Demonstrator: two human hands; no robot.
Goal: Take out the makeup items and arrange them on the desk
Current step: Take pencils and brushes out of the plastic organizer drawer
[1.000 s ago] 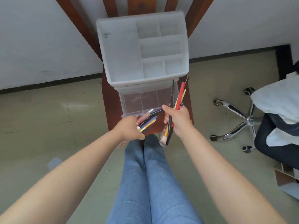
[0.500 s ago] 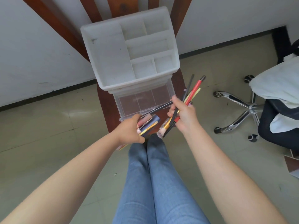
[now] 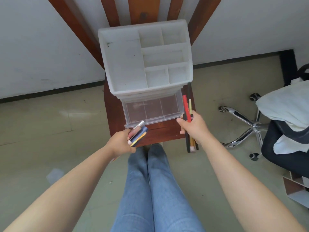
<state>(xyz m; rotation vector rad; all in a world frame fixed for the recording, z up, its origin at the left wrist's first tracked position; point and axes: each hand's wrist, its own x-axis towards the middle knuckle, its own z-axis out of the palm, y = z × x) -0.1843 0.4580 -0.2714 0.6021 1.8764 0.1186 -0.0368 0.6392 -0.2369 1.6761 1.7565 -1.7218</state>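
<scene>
A white plastic organizer [image 3: 123, 64] with bare compartments stands on a brown wooden chair seat [image 3: 115, 114]. Its clear bottom drawer [image 3: 150, 108] is pulled out and holds nothing. My left hand [image 3: 119, 143] grips a small bunch of makeup items [image 3: 138, 133]: a pink lip gloss tube with a silver cap, a dark blue flat piece and a yellow pencil. My right hand [image 3: 194, 126] grips a bundle of pencils and brushes [image 3: 187, 104], red, black and yellow, standing nearly upright just right of the drawer.
The chair's slatted back [image 3: 138, 9] leans against a white wall. A black office chair [image 3: 284, 136] with white cloth and a chrome wheeled base stands at the right. A cardboard box [image 3: 296, 190] lies at the lower right. My legs in blue jeans [image 3: 150, 190] are below.
My hands have moved apart. The right hand's bundle has swung from slanted to nearly upright, at the drawer's right side. The left hand has shifted left, still holding its items.
</scene>
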